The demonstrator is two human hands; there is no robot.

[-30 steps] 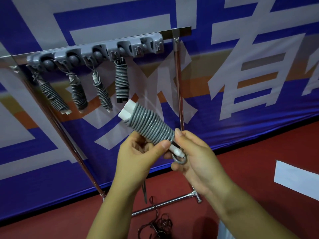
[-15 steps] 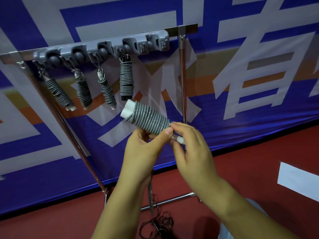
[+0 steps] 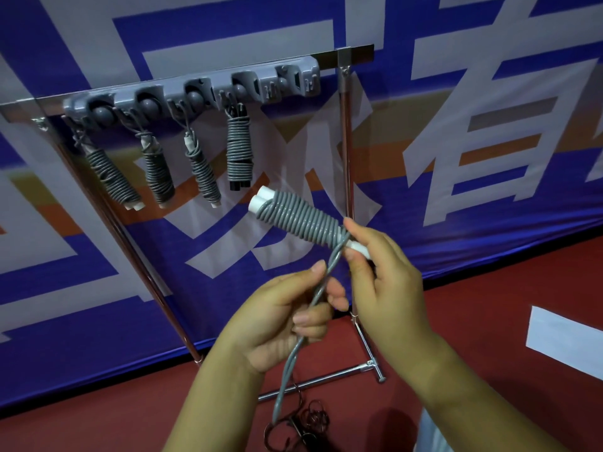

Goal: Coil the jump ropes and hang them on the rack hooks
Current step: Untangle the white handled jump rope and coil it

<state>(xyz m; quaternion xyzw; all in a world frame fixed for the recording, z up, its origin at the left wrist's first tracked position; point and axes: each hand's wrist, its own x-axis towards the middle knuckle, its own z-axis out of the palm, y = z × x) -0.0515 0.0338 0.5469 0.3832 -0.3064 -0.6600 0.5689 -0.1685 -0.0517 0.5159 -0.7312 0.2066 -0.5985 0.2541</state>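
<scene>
Currently your right hand (image 3: 385,282) pinches the coiled jump rope (image 3: 303,220) at its handle end; your left hand (image 3: 287,318) grips its limp, springy tail.

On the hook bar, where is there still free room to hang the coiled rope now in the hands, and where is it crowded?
Free: the right end of the hook bar, between the black-handled coil and the chrome upright; nothing hangs there. Crowded: the left stretch, where four coils hang side by side, the leftmost coil slanting toward its neighbour.
</scene>
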